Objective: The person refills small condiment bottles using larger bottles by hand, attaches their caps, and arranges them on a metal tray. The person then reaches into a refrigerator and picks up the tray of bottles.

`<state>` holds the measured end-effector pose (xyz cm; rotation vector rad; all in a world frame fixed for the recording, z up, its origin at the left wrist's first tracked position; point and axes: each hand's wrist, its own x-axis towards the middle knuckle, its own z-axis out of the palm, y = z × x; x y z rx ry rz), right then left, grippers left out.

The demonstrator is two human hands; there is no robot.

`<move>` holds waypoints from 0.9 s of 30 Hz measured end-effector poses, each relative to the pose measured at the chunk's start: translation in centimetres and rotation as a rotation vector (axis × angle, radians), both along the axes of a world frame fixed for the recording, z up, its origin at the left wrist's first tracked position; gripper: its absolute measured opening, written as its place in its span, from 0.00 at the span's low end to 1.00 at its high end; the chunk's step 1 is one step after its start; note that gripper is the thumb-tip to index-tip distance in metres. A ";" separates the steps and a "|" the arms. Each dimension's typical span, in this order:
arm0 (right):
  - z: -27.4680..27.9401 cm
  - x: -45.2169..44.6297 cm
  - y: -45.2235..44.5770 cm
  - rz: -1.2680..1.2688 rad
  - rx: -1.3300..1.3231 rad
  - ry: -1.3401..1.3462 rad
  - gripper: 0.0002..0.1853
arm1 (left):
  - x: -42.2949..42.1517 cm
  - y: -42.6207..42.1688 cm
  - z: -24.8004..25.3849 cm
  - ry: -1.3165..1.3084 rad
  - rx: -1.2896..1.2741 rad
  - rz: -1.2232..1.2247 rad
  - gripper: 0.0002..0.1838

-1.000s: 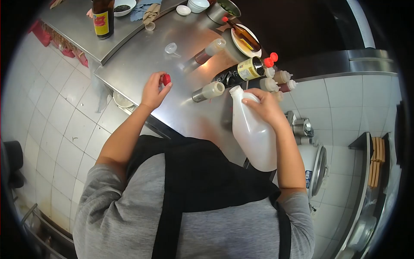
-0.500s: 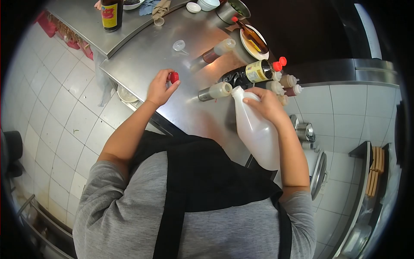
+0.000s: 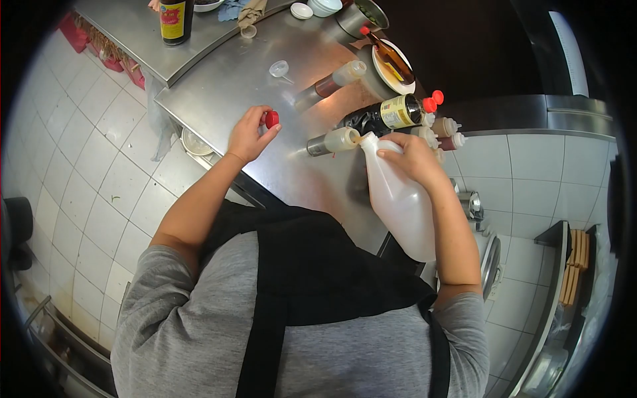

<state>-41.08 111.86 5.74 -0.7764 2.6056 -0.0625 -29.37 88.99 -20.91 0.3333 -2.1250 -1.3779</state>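
Observation:
My right hand (image 3: pixel 413 158) grips a translucent white plastic jug (image 3: pixel 401 205) near its neck. The jug is uncapped and tilted, its mouth close to an open clear squeeze bottle (image 3: pixel 340 140) that stands on the steel counter (image 3: pixel 279 162). A little brownish liquid shows between the two mouths. Away to the left, my left hand (image 3: pixel 249 136) pinches a red screw cap (image 3: pixel 272 119) over the counter. Beyond the squeeze bottle is a dark sauce bottle (image 3: pixel 398 111) with a red cap and a yellowish label. My right fingers partly hide the jug's neck.
Farther back stand another open squeeze bottle (image 3: pixel 335 81) with dark contents and a small clear funnel (image 3: pixel 279 69). Several nozzle-topped bottles (image 3: pixel 448 126) crowd the right. A plate (image 3: pixel 406 85) bears a brown bottle (image 3: pixel 390 58); a metal pot (image 3: pixel 358 21) is behind it.
The jug has tipped slightly closer to the squeeze bottle, and brownish liquid now shows at its mouth. My left hand still holds the red cap in nearly the same place.

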 end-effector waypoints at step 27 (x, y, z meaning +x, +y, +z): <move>0.2 0.2 -0.5 -0.001 0.031 -0.001 0.18 | 0.0 0.0 0.1 0.008 0.000 -0.014 0.19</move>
